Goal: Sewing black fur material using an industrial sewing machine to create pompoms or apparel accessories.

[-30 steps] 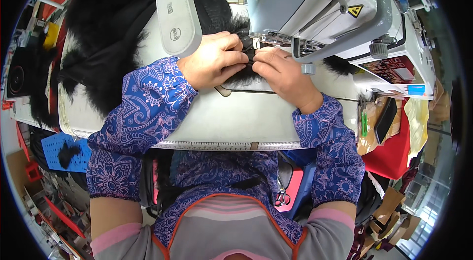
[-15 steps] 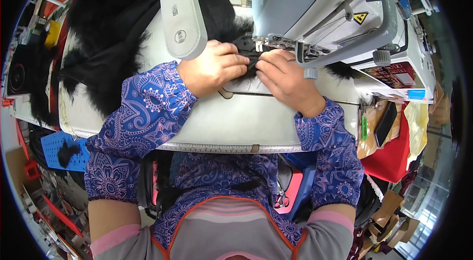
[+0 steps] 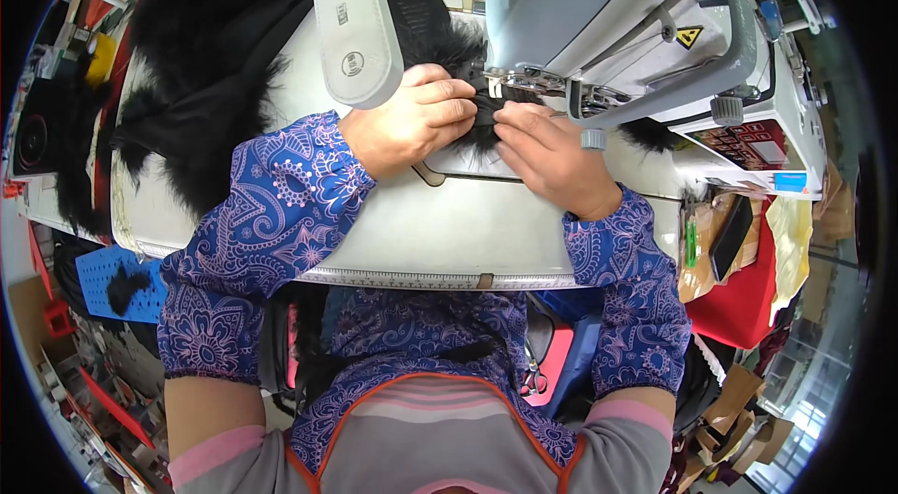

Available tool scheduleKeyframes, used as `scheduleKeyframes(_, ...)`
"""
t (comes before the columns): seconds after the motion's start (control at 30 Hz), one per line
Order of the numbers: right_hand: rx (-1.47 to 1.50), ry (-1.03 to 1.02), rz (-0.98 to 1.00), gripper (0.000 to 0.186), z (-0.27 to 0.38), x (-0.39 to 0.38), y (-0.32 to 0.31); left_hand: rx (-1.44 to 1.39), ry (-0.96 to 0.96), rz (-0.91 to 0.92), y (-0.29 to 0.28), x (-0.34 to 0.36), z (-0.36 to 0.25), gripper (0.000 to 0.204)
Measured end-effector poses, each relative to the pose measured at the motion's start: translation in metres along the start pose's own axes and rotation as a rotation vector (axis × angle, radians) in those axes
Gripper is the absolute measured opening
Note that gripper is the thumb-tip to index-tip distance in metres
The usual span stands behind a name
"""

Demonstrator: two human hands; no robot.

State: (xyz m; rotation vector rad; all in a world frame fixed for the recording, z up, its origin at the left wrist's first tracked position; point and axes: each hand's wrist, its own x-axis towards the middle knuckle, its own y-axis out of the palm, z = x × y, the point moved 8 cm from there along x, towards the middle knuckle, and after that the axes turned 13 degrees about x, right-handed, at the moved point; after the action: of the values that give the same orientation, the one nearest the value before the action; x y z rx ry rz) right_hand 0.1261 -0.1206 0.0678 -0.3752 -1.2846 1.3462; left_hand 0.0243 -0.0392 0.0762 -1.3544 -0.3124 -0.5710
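Close to the needle of the sewing machine, both hands grip a piece of black fur-trimmed fabric. My left hand has its fingers curled together on the fabric's left side, just below the lamp head. On the right side, the fingers of my right hand are bent and pressed together on the same fabric, partly below the machine's grey guard bar. Dark fur sticks out between and below the fingertips. The fingertips themselves are partly hidden. The presser foot sits right behind the fabric between the hands.
A large heap of black furry fabric covers the table's left part. The white lamp head hangs over my left hand. A measuring tape edges the white table. At right lie a green-handled tool and a black phone-like slab.
The fingertips of both hands are slightly farther apart, and more of the black furry fabric shows between them. The whole view has shifted a little. Both hands keep hold of the fabric.
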Motion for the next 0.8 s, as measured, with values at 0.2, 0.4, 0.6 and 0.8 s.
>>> scheduleKeyframes(0.2, 0.067, 0.024, 0.037, 0.023, -0.001, 0.000, -0.001, -0.070, 0.057, 0.009, 0.001, -0.003, -0.004, 0.033)
scheduleKeyframes(0.4, 0.131, 0.068, 0.044, 0.023, -0.008, -0.002, -0.003, -0.161, -0.027, 0.048, 0.007, -0.006, 0.004, 0.033)
scheduleKeyframes(0.6, -0.029, 0.162, 0.015, 0.021, -0.017, -0.004, -0.011, -0.177, -0.088, 0.055, 0.011, 0.001, 0.009, 0.033)
scheduleKeyframes(0.8, -0.101, 0.192, 0.040, 0.025, -0.024, -0.002, -0.010, -0.137, -0.098, 0.082, 0.015, 0.000, 0.014, 0.028)
